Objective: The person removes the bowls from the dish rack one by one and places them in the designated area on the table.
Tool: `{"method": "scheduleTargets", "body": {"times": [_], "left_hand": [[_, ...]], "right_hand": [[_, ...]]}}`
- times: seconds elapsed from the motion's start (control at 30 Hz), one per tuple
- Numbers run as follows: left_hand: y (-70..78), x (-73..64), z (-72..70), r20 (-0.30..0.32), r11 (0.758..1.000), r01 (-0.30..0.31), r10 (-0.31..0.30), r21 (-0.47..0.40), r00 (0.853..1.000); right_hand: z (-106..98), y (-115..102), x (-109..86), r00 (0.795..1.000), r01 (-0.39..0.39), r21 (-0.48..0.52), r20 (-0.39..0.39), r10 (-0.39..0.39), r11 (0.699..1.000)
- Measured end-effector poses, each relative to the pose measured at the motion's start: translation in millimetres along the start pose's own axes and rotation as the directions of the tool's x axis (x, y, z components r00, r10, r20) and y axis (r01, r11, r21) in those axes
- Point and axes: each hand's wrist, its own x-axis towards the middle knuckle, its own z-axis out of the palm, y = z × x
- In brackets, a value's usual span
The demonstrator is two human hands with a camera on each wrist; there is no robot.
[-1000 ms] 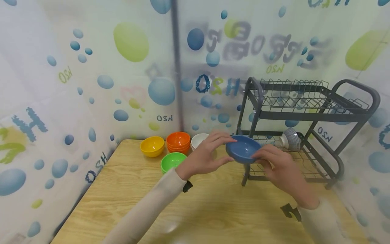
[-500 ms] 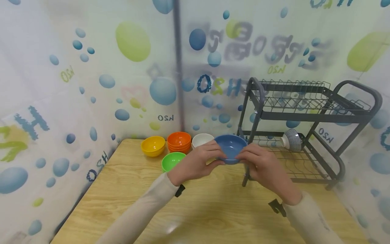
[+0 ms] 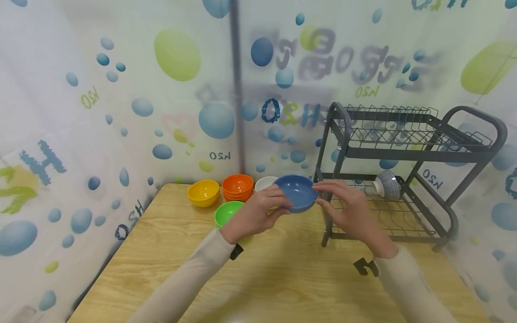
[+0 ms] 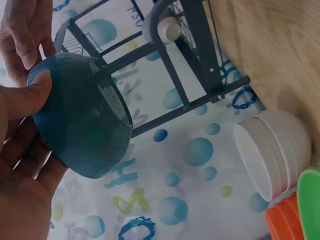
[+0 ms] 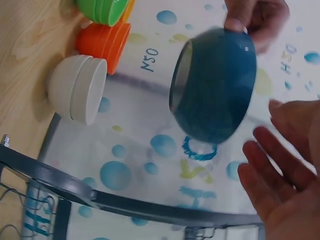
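A blue bowl (image 3: 299,194) is held up above the table, its inside tipped toward the head camera. My left hand (image 3: 260,211) pinches its left rim, thumb below and fingers over the edge. In the left wrist view the thumb lies against the outer wall of the bowl (image 4: 85,117). At the opposite rim is my right hand (image 3: 350,210), thumb and fingers parted. The right wrist view has this hand (image 5: 290,170) with fingers spread, a gap between them and the bowl (image 5: 220,85).
Behind the hands stand a yellow bowl (image 3: 203,194), stacked orange bowls (image 3: 237,187), green bowls (image 3: 227,212) and white bowls (image 5: 75,89). A two-tier dark dish rack (image 3: 412,154) stands at the right, a patterned bowl (image 3: 388,185) tilted on its lower shelf.
The blue bowl has moved left with both hands, away from the rack. My right hand's fingers, earlier gripping the rim, have parted from it.
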Motion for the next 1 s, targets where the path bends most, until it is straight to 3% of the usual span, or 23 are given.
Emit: {"method": "scheduleTargets", "body": {"times": [0.1, 0.2, 0.27, 0.37, 0.43, 0.5, 0.67, 0.87, 1.0], "left_hand": [[-3.7, -3.0, 2.8, -0.003, 1.0, 0.028, -0.028, -0.001, 1.0], [-7.6, -6.2, 6.8, -0.007, 0.999, 0.044, -0.044, -0.003, 0.999], [-10.7, -9.4, 10.2, -0.009, 0.998, 0.058, -0.058, -0.001, 0.998], [-15.6, -15.1, 15.1, -0.005, 0.996, 0.083, -0.083, 0.025, 0.997], [-19.2, -19.8, 18.3, 0.003, 0.994, 0.104, -0.104, 0.041, 0.995], [-22.8, -24.8, 21.5, 0.013, 0.99, 0.128, -0.129, 0.058, 0.992], [-30.3, -35.7, 31.5, 0.04, 0.98, 0.188, -0.191, 0.064, 0.981], [-36.5, -45.9, 44.7, 0.086, 0.963, 0.259, -0.265, 0.067, 0.96], [-38.6, -54.6, 53.2, 0.108, 0.953, 0.293, -0.3, 0.08, 0.948]], "right_hand": [[-2, 8, -0.5, 0.992, -0.108, -0.05, -0.073, 0.104, 0.993], [-6, 16, -2.8, 0.958, -0.257, -0.037, -0.138, 0.25, 0.966], [-8, 20, -3.7, 0.917, -0.364, 0.001, -0.172, 0.359, 0.931], [-12, 25, -3.0, 0.827, -0.519, 0.087, -0.2, 0.525, 0.85], [-13, 28, -0.6, 0.771, -0.596, 0.116, -0.191, 0.607, 0.794], [-13, 32, 3.3, 0.733, -0.646, 0.14, -0.162, 0.661, 0.75], [-11, 45, 13.0, 0.681, -0.71, 0.172, -0.083, 0.728, 0.683], [-7, 55, 19.9, 0.62, -0.768, 0.169, -0.046, 0.783, 0.617], [-7, 55, 21.1, 0.609, -0.776, 0.172, -0.04, 0.792, 0.606]]}}
